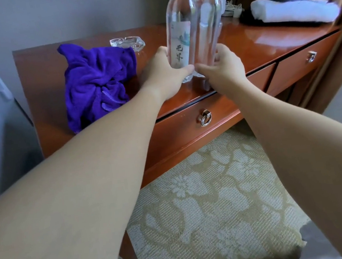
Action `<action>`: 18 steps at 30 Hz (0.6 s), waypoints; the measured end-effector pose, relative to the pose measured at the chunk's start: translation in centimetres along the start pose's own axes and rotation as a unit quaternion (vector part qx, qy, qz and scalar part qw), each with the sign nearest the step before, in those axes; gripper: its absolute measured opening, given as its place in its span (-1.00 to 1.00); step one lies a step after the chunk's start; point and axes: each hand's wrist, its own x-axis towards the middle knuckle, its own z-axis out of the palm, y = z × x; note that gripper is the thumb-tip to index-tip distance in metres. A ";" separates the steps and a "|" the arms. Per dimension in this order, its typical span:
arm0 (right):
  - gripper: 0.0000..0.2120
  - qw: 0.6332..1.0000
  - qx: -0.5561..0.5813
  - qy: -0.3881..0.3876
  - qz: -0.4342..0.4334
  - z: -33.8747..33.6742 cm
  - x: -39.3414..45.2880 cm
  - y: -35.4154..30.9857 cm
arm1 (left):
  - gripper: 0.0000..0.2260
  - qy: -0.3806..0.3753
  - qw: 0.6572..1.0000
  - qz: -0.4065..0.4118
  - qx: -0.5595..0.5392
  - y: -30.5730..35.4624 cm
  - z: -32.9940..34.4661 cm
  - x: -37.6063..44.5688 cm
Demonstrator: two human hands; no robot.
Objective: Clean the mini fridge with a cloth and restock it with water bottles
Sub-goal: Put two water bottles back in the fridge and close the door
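The left bottle [180,28] is gripped low by the left hand [166,72], the right bottle [208,24] by the right hand [224,68], both upright, touching, above the desk [263,42]. A purple cloth [96,80] is seen at nine o'clock, crumpled.

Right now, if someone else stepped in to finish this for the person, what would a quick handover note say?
Left hand grips the labelled water bottle; right hand grips the second water bottle. Both bottles are upright, side by side, at the front edge of the wooden desk. The purple cloth lies crumpled on the desk, untouched, to the left. The fridge is not in view, so its cleaning cannot be confirmed. Left: carry both bottles into the fridge.
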 end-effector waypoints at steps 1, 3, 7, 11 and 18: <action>-0.56 1.000 -0.002 -0.007 0.001 -0.1 -0.4 -0.1 | -0.49 -0.007 1.000 -0.002 0.002 0.0 -0.4 -0.5; -0.59 1.000 0.002 -0.022 0.000 -0.5 -1.3 -0.5 | -0.50 -0.022 1.000 -0.007 -0.004 0.0 -1.2 -1.7; -0.65 0.998 0.021 -0.060 0.003 -1.5 -3.5 -1.5 | -0.52 -0.041 0.998 -0.014 -0.037 -0.1 -2.6 -4.2; -0.77 0.998 0.048 -0.051 0.009 -2.7 -6.8 -2.5 | -0.59 -0.027 0.998 -0.019 -0.051 0.1 -3.7 -7.5; -0.68 0.994 0.085 -0.075 0.003 -5.5 -14.9 -4.6 | -0.54 -0.017 0.997 -0.027 -0.076 0.9 -6.4 -16.0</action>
